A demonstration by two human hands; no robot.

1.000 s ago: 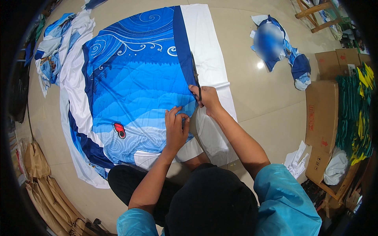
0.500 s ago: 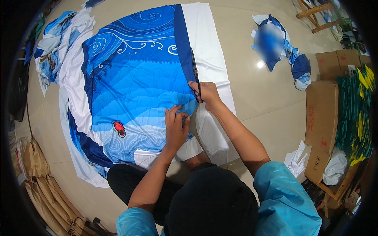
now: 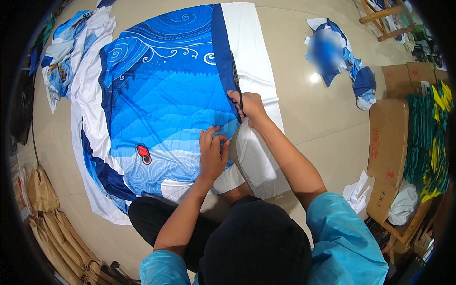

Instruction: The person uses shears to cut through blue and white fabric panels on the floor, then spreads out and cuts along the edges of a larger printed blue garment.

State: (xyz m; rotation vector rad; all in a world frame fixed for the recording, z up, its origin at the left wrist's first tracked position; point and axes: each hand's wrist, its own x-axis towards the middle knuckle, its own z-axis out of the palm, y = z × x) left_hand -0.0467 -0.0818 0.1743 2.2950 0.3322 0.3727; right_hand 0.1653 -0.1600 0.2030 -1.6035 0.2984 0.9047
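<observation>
A large printed cloth panel in blues, with white swirls and a small red emblem, lies spread on the floor. My right hand is closed round the dark handles of a pair of scissors. Their blades point away from me along the panel's navy border, where it meets a white strip of cloth. Below the scissors the white strip hangs apart from the printed part, with a gap of floor between. My left hand rests on the panel near its right edge, fingers loosely bent and apart.
White and navy cloth lies bunched along the left. A small heap of blue and white scraps is on the floor at the far right. Cardboard boxes and green and yellow bundles stand at right; brown paper is at left.
My right hand and the scissors have moved slightly farther away along the navy border. My left hand stays in about the same place on the panel.
</observation>
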